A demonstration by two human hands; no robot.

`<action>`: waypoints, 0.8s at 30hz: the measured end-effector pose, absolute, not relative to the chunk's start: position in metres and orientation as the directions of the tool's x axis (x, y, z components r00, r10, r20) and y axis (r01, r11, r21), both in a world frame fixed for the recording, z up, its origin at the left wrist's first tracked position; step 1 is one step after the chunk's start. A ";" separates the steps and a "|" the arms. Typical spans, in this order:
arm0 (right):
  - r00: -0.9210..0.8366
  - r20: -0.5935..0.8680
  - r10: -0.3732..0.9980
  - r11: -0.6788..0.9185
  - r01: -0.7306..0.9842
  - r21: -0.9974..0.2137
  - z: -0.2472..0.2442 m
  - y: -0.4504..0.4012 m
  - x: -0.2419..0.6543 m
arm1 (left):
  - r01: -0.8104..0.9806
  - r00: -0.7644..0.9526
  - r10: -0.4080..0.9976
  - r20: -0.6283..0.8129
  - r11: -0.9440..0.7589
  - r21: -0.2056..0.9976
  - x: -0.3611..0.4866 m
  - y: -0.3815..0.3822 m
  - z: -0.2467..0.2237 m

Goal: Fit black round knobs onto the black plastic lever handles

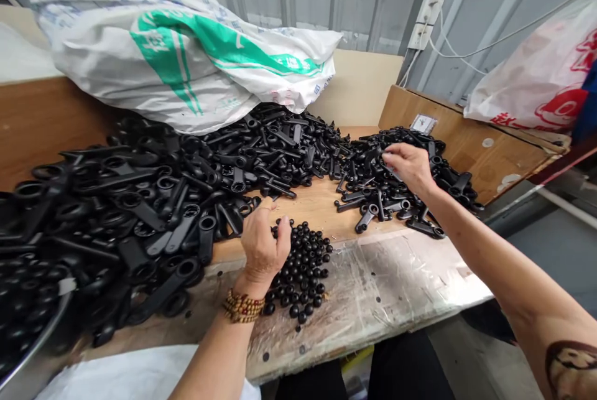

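Note:
My left hand point(265, 243), with a beaded bracelet point(243, 306) at the wrist, hovers at the left edge of a heap of small black balls with holes point(305, 269). Its fingers curl away from view, and whatever they hold is hidden. Over the right-hand pile of black crank handles point(377, 207) is my right hand point(411, 167), thumb and forefinger pinched together. Black parts behind the fingertips blend in, so I cannot make out what it grips. A larger pile of black levers with ring-shaped ends point(140, 201) spreads across the left and back.
A white woven sack with green print point(186, 45) rests over the back pile. At lower left, a metal bowl point(51, 325) holds more black balls. A wooden board point(466, 145) borders the right, with a white and red plastic bag point(527, 76) and power sockets point(425, 20) beyond.

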State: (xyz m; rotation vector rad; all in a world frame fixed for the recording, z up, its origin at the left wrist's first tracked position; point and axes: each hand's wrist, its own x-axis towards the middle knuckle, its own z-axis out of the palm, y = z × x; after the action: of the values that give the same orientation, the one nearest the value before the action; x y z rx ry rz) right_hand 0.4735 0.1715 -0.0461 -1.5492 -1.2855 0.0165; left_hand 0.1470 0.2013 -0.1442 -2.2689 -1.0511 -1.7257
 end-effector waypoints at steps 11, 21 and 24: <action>0.374 0.434 0.820 -0.402 0.915 -0.028 -0.050 0.321 0.521 | 0.647 0.233 0.371 0.899 -0.750 0.142 0.147 0.207 -0.145; 0.269 0.324 0.907 -0.329 0.933 0.147 -0.060 0.341 0.492 | 0.679 0.181 0.431 0.884 -0.705 0.204 0.145 0.207 -0.144; 0.255 0.238 0.937 -0.291 0.948 0.129 -0.066 0.357 0.466 | 0.681 0.172 0.432 0.886 -0.702 0.210 0.143 0.207 -0.142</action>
State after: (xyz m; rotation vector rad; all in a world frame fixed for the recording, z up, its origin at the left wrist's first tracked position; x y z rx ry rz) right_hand 0.4664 0.3568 -0.0656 -2.4567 -1.8459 -0.4185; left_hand 0.1434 0.2067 -0.1419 -2.2124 -1.0760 -1.5446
